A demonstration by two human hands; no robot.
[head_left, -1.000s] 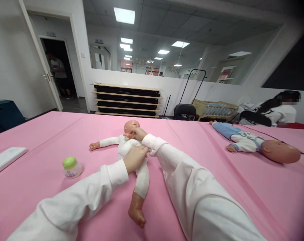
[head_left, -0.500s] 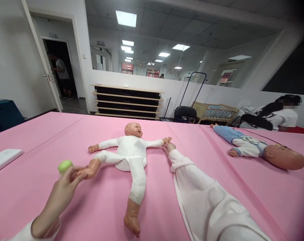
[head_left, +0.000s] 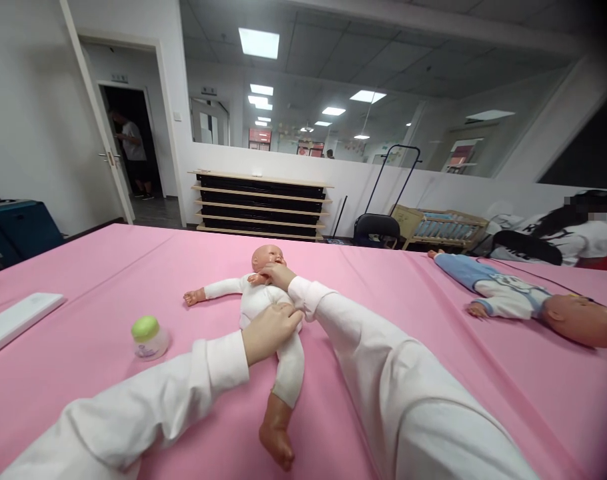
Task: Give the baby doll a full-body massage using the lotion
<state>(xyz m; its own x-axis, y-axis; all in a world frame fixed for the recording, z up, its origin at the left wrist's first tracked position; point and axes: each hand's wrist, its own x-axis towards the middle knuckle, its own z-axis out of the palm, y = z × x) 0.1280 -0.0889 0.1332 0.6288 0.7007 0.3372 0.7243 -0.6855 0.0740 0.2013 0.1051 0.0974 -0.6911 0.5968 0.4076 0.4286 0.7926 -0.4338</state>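
A baby doll (head_left: 257, 301) in a white bodysuit lies on its back on the pink mat (head_left: 208, 427), head away from me. My right hand (head_left: 277, 275) is closed on one of its arms, bent up over the chest near the chin; the doll's small hand shows beside my fingers. Across the doll's lower belly lies my left hand (head_left: 274, 327), fingers curled around a leg folded over the body and mostly hidden beneath it. The doll's other arm stretches out to the left, and its other leg points toward me.
A clear jar with a green lid (head_left: 147, 333) stands left of the doll, near a white flat device (head_left: 21, 320). On the right lies a second doll (head_left: 513, 290) in blue and white. Beyond the mat are stacked shelves (head_left: 261, 200), a black chair (head_left: 377, 230) and a wooden crib (head_left: 438, 227).
My left hand has carried the doll's leg from the left across its body. My right hand has brought the doll's outstretched arm inward over its chest. The jar is now uncovered.
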